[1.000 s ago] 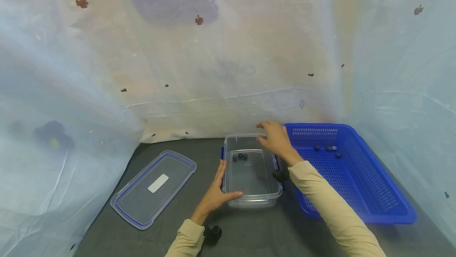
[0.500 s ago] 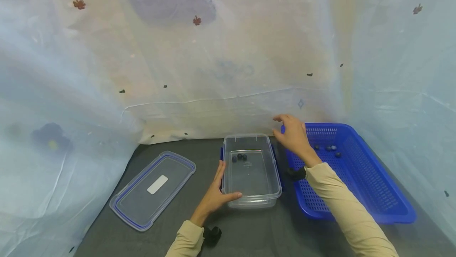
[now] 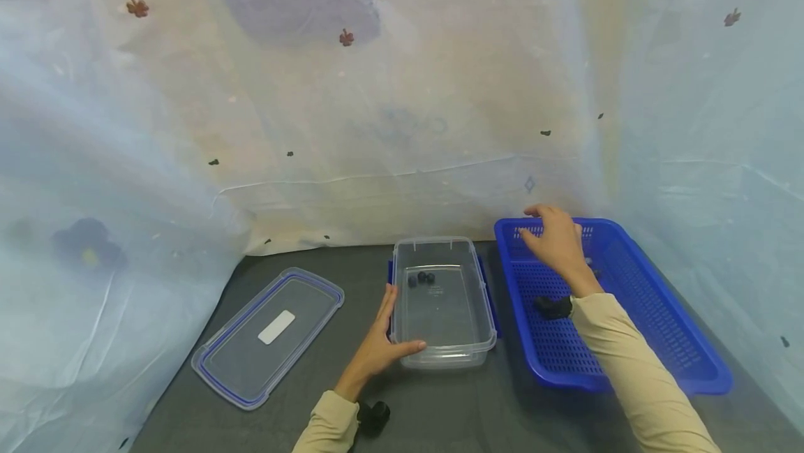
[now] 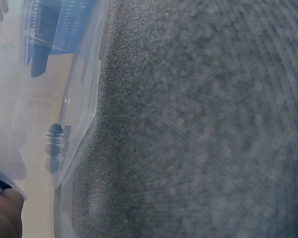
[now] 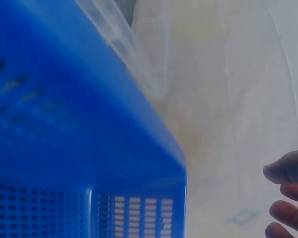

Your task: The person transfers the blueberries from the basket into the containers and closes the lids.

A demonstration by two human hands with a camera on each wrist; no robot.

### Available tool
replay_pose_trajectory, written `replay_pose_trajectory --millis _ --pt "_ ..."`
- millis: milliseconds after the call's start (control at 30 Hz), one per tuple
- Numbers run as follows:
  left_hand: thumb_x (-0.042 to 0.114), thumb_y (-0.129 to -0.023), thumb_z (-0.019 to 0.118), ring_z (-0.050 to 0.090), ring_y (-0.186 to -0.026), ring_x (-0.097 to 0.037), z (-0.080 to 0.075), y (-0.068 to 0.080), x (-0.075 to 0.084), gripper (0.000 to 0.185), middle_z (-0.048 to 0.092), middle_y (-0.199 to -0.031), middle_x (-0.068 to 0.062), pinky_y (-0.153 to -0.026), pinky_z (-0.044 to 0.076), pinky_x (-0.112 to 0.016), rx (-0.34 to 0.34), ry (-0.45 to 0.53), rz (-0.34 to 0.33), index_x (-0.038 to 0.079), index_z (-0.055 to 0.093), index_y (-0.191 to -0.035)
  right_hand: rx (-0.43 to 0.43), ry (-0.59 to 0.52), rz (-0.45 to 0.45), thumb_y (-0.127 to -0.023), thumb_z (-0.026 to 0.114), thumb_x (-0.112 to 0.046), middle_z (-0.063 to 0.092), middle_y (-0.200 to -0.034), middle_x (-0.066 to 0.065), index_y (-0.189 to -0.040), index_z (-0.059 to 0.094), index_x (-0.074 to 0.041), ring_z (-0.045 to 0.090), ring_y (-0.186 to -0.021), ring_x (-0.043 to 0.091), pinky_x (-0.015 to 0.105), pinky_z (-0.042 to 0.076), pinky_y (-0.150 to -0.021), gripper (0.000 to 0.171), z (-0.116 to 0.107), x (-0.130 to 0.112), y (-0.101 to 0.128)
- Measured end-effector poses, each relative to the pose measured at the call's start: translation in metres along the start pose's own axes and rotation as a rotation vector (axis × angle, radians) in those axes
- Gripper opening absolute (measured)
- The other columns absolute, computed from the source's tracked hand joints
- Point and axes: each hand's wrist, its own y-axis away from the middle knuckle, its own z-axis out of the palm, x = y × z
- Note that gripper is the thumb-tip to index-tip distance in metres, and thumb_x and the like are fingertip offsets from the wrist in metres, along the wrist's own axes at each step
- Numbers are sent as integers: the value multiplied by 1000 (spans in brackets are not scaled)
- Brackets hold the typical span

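We see a bright blue basket (image 3: 628,341) with a grid of small holes, a clear box (image 3: 442,352) holding dark blue balls (image 3: 421,277), and a clear lid (image 3: 251,355) edged in blue with a white label. The bench (image 3: 440,411) is dark grey. Our sleeves (image 3: 641,376) are beige.

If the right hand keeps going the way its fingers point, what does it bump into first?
Probably the far wall of the blue basket. The right hand hovers over the basket's far end, fingers pointing away from the person. If it passes above the rim, the white cloth backdrop comes next; depth is unclear.
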Motion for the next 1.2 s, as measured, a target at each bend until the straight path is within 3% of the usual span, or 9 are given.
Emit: replay_pose_trajectory --millis 300,633,900,1200 --pt "15 -77 82 -3 -144 -37 -1 0 -1 110 -8 -159 -18 -109 6 -64 -2 5 -2 1 5 -154 48 -45 70 -87 67 -11 61 -117 28 -118 60 6 54 -106 46 65 32 -89 36 -10 31 3" --pt "15 -79 81 -4 -143 -38 -3 1 -2 109 -9 -159 -20 -109 5 -62 -9 12 2 -1 4 -154 92 -90 175 -89 66 -11 61 -110 33 -116 59 12 57 -100 47 60 39 -90 37 -3 60 6" --pt "14 -78 82 -4 -143 -37 -2 1 -2 109 -8 -159 -20 -109 6 -62 -8 12 5 -1 4 -154 121 -149 265 -88 66 -12 63 -103 33 -112 60 14 59 -94 47 60 20 -103 35 10 78 10" --pt "15 -78 82 -4 -144 -37 0 1 -1 110 -8 -159 -19 -110 6 -61 -8 5 5 -1 4 -154 171 -200 379 -90 65 -9 64 -100 33 -107 62 13 59 -94 46 59 16 -104 28 32 101 23"
